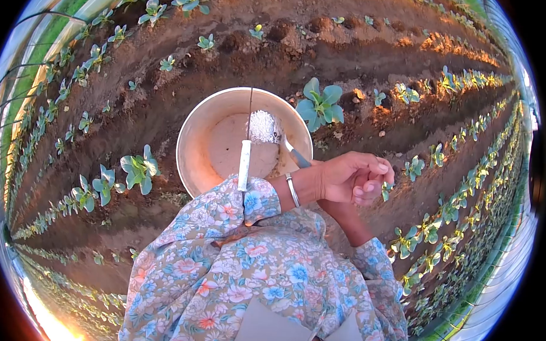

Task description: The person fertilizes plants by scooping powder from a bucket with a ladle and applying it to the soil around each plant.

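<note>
- While the left hand (pixel 356 178) curls its fingers loosely, whether around anything I cannot tell, the right forearm (pixel 348 220) passes beneath, its hand mostly hidden, grip unclear.
- Just left, a round cream bucket (pixel 193 139) contains pale powder (pixel 227 148) and a grey-handled tool (pixel 298 158).
- Beyond stands a broad-leaved green plant (pixel 321 106).

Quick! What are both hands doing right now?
Left hand: loosely closed; can't tell if it's holding anything.
Right hand: mostly hidden behind the left; can't tell.
</note>
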A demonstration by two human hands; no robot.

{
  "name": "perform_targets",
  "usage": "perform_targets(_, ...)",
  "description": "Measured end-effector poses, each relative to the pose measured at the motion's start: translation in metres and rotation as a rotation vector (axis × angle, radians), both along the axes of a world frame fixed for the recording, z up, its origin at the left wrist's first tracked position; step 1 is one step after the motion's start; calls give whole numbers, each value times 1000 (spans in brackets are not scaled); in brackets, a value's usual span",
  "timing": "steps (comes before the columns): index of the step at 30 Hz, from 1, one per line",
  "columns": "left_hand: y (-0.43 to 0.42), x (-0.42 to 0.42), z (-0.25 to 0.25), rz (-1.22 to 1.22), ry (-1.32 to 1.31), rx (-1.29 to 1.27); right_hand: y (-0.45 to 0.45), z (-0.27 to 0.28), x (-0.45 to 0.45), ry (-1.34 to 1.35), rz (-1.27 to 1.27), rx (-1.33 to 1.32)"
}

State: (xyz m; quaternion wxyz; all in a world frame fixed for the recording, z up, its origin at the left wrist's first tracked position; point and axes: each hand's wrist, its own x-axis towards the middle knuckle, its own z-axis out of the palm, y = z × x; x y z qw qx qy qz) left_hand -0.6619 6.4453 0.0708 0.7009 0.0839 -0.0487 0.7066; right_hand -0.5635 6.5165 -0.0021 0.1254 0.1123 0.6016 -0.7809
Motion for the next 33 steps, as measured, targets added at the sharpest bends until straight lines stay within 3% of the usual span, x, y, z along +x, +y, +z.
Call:
perform_targets(13,-21,-12,-12,11,-13,34,-2,7,17,15,-43,10)
perform_targets(17,-50,-16,-17,-20,19,-4,-4,60,16,-182,-149,193)
perform_targets(20,-70,-16,-24,-153,62,-52,13,63,16,-343,-208,286)
perform_targets(25,-93,-15,-20,-367,208,-134,37,6,18,-371,-275,509)
perform_targets(28,-109,-30,-7,-256,334,-156,49,-58,20,-405,-234,638)
perform_targets(31,-125,-29,-26,-102,162,-144,54,-114,10,-546,-232,522)
perform_targets(33,-136,-30,-34,-36,143,-181,55,-142,0,-553,-181,593)
